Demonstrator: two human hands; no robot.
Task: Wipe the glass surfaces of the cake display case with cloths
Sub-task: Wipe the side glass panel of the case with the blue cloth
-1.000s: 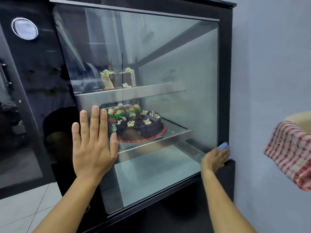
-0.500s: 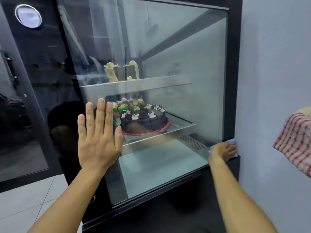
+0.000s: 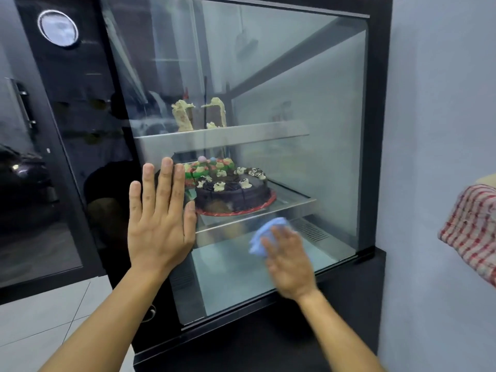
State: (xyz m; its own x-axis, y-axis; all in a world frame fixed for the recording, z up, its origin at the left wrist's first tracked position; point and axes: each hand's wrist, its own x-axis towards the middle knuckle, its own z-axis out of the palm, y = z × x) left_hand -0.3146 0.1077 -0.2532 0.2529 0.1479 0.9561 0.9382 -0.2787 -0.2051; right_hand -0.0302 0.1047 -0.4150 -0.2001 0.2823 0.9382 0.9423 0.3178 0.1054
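A black-framed cake display case fills the view, its side glass pane facing me. My left hand lies flat on the glass near its left edge, fingers spread upward, holding nothing. My right hand, blurred by motion, presses a light blue cloth against the lower middle of the pane. Behind the glass a chocolate cake sits on the middle shelf and cake slices stand on the upper shelf.
A pale wall stands close on the right of the case. A red-and-white checked cloth hangs at the right edge. The case's dark front door with a handle lies to the left, over white floor tiles.
My right hand with the blue cloth has swept left from the pane's lower right corner to its lower middle. My left hand has stayed flat on the glass.
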